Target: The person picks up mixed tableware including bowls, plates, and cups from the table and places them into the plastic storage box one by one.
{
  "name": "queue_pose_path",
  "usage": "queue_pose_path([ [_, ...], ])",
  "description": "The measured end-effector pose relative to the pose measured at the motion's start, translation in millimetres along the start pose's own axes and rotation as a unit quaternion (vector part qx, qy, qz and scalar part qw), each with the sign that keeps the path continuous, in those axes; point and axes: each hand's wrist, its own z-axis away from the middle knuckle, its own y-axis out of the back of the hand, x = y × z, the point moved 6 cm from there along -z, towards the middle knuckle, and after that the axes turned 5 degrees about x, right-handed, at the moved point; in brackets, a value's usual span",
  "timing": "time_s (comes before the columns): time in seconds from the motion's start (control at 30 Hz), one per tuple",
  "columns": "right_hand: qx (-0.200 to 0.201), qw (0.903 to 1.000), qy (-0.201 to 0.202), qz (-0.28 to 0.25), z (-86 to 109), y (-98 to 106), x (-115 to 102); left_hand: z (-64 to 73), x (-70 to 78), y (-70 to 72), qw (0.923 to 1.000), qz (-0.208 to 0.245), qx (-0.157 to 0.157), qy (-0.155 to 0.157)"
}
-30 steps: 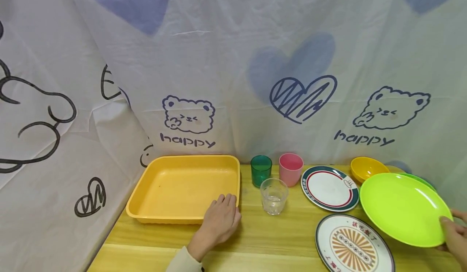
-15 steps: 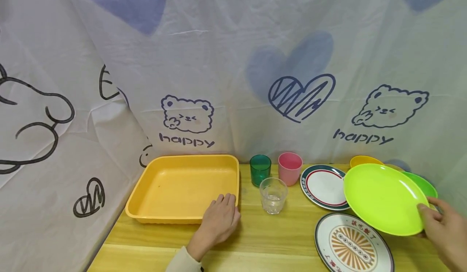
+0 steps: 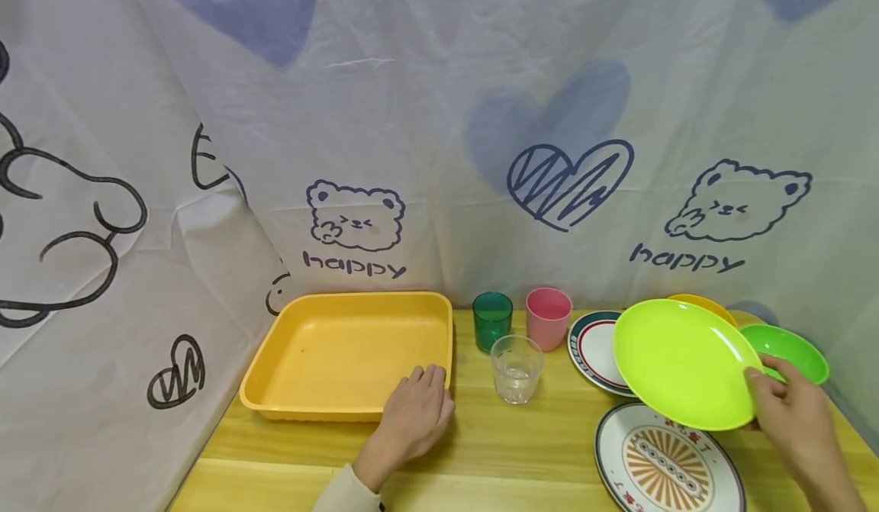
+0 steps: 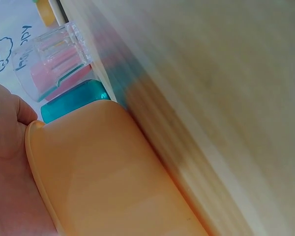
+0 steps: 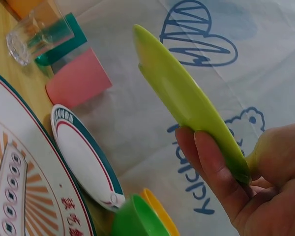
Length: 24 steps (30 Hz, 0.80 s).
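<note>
My right hand (image 3: pixel 790 405) holds a lime-green plate (image 3: pixel 687 363) by its right edge, thumb on top and fingers underneath. In the right wrist view the plate (image 5: pixel 187 93) is seen edge-on, raised above the other dishes. Below it lies a white plate with an orange ray pattern (image 3: pixel 666 458). Behind and partly covered by it is a white plate with a dark green rim (image 3: pixel 594 348). My left hand (image 3: pixel 415 413) grips the front right corner of a yellow tray (image 3: pixel 343 413); its fingertips go over the rim and are partly hidden.
A clear glass (image 3: pixel 516 371), a green cup (image 3: pixel 492 321) and a pink cup (image 3: pixel 548 319) stand right of the tray. A green bowl (image 3: pixel 790 352) and a mostly covered yellow bowl (image 3: pixel 707 304) are at the back right. A printed white cloth (image 3: pixel 439 115) hangs behind the table.
My right hand has carried the lime-green plate leftward and slightly up, uncovering the green bowl and covering more of the green-rimmed plate. My left hand has stayed on the tray corner.
</note>
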Motion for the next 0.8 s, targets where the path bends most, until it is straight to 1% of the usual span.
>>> queue_pose_path([
  [0.17, -0.013, 0.9997, 0.015, -0.016, -0.1, -12, -10, 1.5, -1.1, 1.0, 1.0000, -0.005, 0.008, -0.003],
  [0.27, -0.016, 0.9996, 0.016, -0.019, 0.5, -18, -15, 0.9, -0.1, 2.1, 1.0000, -0.003, 0.007, -0.006],
  [0.4, -0.024, 0.9997, 0.004, -0.007, 1.3, -26, -21, -1.4, 2.1, 2.9, 0.9999, 0.002, 0.009, -0.010],
  [0.47, -0.031, 0.9995, -0.002, -0.003, 1.2, -32, -24, -1.7, 2.2, 2.5, 0.9998, 0.000, 0.017, -0.013],
  [0.6, -0.049, 0.9986, -0.017, 0.004, 0.0, -43, -31, -1.0, 0.7, 0.2, 0.9999, -0.002, 0.009, -0.006],
  [0.7, -0.053, 0.9984, -0.005, 0.018, -1.5, -48, -38, -0.4, -0.5, -0.5, 1.0000, -0.001, 0.001, -0.002],
  [0.8, -0.049, 0.9982, 0.019, 0.030, -3.2, -52, -45, 0.2, -1.9, -1.0, 1.0000, -0.004, 0.004, -0.003],
])
